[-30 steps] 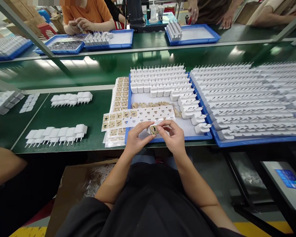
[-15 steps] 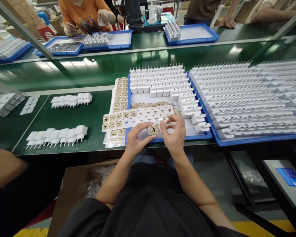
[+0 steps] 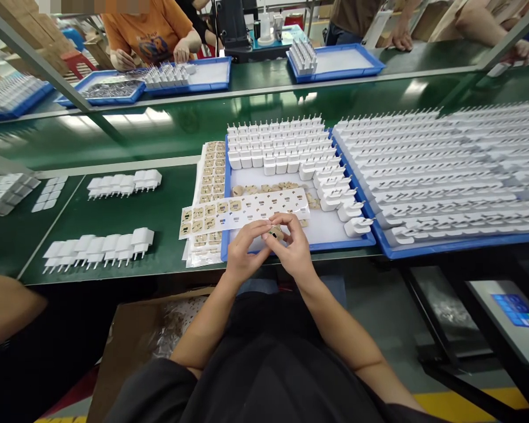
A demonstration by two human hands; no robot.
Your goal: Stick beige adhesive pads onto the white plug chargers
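Note:
Between my two hands is a white plug adapter (image 3: 274, 233) with a beige sticker and a dark port opening on its upward face; fingers cover much of it. My left hand (image 3: 247, 249) grips it from the left, thumb below and fingers above. From the right, my right hand (image 3: 294, 248) closes on it, thumb and fingertips at the sticker. Just beyond the hands, a white sticker sheet (image 3: 264, 207) lies across the tray's left edge, beige stickers left on its left part. Loose beige pieces (image 3: 258, 189) lie behind it.
The blue tray (image 3: 341, 244) under my hands holds rows of upright white plug adapters (image 3: 282, 144). A second full tray (image 3: 449, 249) adjoins it on the right. Stacked sticker sheets (image 3: 211, 176) lie left, then adapter rows (image 3: 99, 248) on the green bench. Co-workers sit opposite.
My right hand has moved left and down onto the plug adapter, and its fingers now meet those of my left hand. The adapter is more covered than before.

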